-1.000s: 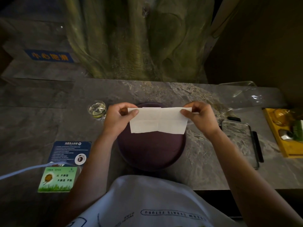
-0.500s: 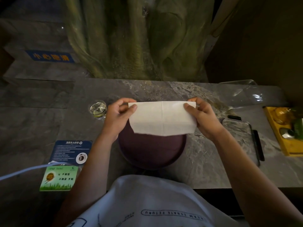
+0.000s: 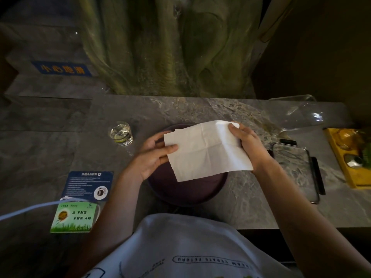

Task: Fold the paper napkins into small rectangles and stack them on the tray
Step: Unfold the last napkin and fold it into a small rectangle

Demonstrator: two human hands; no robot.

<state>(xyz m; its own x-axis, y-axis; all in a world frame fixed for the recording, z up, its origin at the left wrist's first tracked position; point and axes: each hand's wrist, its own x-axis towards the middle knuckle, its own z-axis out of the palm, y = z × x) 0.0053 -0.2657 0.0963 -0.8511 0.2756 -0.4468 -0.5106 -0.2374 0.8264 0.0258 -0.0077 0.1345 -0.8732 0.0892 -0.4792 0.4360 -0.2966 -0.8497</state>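
While both hands hold it above the tray (image 3: 188, 194), the napkin (image 3: 206, 150) hangs tilted, creased in quarters, with its right end higher. Left hand (image 3: 153, 157) pinches the left edge between thumb and fingers; right hand (image 3: 248, 145) is closed on the upper right corner. Glass (image 3: 121, 133) stands left of the tray, phone (image 3: 296, 169) lies right.

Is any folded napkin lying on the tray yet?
No: the one napkin in view is held above the purple tray by both hands.
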